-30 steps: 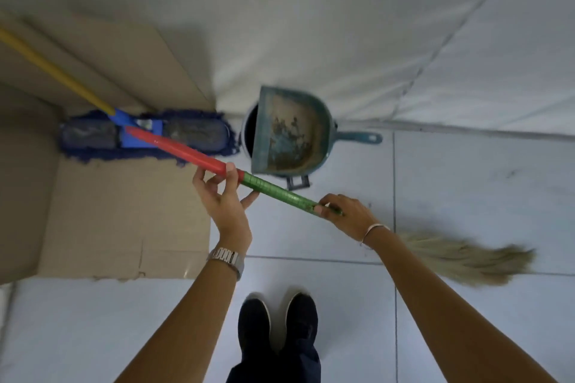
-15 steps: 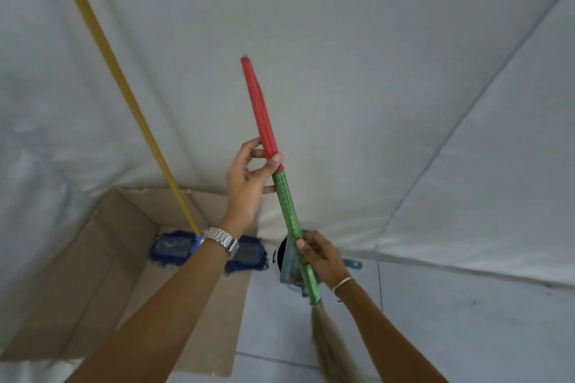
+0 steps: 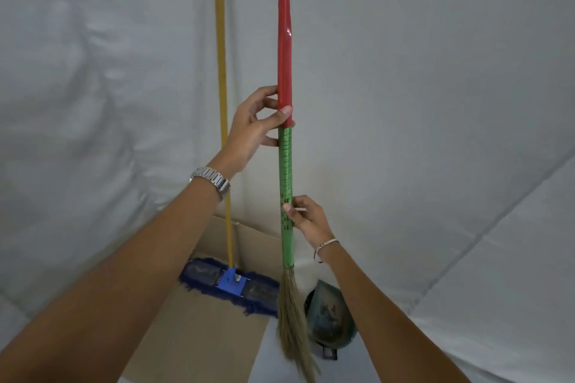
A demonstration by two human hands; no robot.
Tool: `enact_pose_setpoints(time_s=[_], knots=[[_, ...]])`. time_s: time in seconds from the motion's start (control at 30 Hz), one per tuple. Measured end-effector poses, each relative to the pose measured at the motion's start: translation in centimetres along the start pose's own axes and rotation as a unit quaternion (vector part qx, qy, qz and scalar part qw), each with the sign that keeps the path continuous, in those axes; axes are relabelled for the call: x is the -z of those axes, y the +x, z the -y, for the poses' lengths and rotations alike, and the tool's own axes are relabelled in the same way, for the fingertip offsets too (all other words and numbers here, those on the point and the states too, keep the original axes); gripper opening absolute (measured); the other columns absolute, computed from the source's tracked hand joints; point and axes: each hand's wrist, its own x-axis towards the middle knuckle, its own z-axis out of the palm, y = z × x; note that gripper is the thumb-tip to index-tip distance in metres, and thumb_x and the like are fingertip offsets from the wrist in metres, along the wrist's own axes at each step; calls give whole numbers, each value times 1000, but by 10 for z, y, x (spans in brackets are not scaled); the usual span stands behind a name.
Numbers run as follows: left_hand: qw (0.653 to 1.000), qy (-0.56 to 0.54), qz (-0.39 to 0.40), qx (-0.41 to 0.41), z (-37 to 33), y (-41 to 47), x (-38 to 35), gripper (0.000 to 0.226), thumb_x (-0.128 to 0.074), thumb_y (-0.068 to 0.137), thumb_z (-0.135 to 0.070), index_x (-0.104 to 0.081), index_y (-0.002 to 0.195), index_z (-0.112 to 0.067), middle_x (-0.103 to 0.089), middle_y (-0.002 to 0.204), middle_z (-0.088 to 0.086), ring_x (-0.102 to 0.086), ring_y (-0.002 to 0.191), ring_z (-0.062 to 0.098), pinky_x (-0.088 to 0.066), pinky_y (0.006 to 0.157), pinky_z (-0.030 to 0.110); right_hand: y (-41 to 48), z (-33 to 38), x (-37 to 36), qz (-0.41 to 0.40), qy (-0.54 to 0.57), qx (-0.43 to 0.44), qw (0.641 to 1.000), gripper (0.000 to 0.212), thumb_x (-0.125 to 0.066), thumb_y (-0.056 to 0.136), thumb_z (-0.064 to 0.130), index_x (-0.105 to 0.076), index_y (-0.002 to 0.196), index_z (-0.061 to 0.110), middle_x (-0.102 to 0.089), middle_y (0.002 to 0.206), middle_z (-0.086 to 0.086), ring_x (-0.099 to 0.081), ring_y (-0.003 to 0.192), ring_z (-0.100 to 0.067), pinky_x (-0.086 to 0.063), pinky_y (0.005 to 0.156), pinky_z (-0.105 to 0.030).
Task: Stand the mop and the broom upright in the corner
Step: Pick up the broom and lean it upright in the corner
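Red-and-green-handled straw broom (image 3: 285,146) held near vertical, red end up, bristles down beside the blue flat mop head with yellow pole (image 3: 229,283) standing upright in the corner. Left hand (image 3: 253,127) with fingers (image 3: 284,112) curled around the handle's red-green join; right hand (image 3: 306,219) pinching the green part lower down.

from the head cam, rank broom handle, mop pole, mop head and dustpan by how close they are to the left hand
1. broom handle: held in the left hand.
2. mop pole: just behind and left of it.
3. mop head and dustpan: both low on the floor, too close to call.
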Motion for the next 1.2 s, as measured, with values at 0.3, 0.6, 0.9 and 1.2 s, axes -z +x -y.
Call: enact_pose_setpoints(time_s=[0.3,0.6,0.9,1.2], knots=[[996,23,80,9,3,33,158,34,-58,89,-9,-50,123,-14,-61,102,2,-70,91,17,-60,66,34,71,24,-130,-30,-41,60,997,23,-63,83,13,-59,105,6,-63,89,-16,-62,91,-34,-52,87,-45],[986,-8,146,76,87,58,300,40,-55,90,-3,-47,128,-8,-59,113,9,-67,101,20,-59,79,37,133,-21,-275,-70,-39,15,997,18,-66,80,13,-56,94,19,-64,83,5,-61,80,-6,-47,62,-6],[992,-2,39,121,189,55,436,37,-59,85,-9,-55,118,-24,-65,109,0,-68,102,19,-59,80,37,210,-89,-417,-7,-14,-51,999,22,-62,84,13,-55,105,14,-63,109,-11,-60,103,-26,-52,90,-43],[988,54,-59,129,264,68,536,37,-58,85,-5,-56,118,-21,-66,109,0,-67,101,18,-58,82,39,294,-139,-532,49,-37,-53,997,22,-61,80,15,-59,102,20,-64,102,-9,-61,97,-23,-49,89,-53]])
